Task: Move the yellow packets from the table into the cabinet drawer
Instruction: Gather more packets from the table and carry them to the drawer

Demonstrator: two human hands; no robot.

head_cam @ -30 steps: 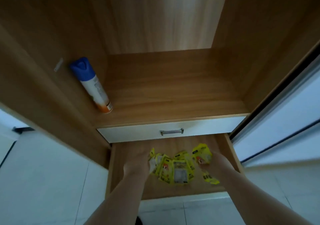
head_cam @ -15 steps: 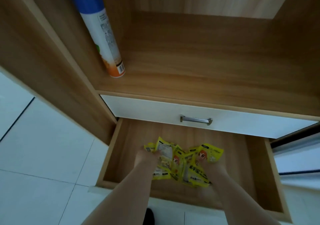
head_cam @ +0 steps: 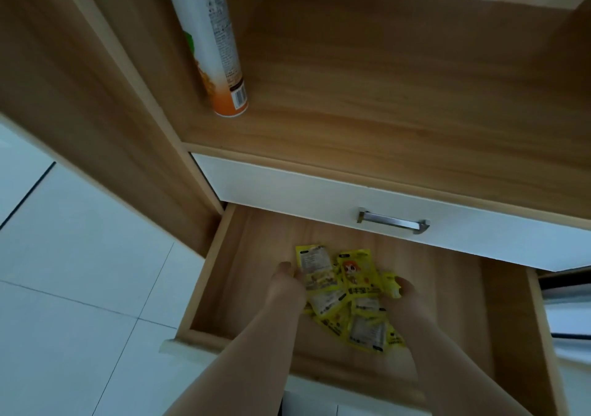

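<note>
The pulled-out wooden drawer (head_cam: 249,275) carries a loose heap of yellow packets (head_cam: 348,300), overlapping one another on its bottom board, nearer the front than the back. Above it the wooden shelf (head_cam: 383,95) bears a spray can (head_cam: 217,47) standing at its left side

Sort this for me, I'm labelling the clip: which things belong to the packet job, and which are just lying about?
Job: packets, gripped by the left hand and right hand; open drawer under them.
Lying about: spray can on the shelf; shut white drawer with its handle; floor tiles.
</note>
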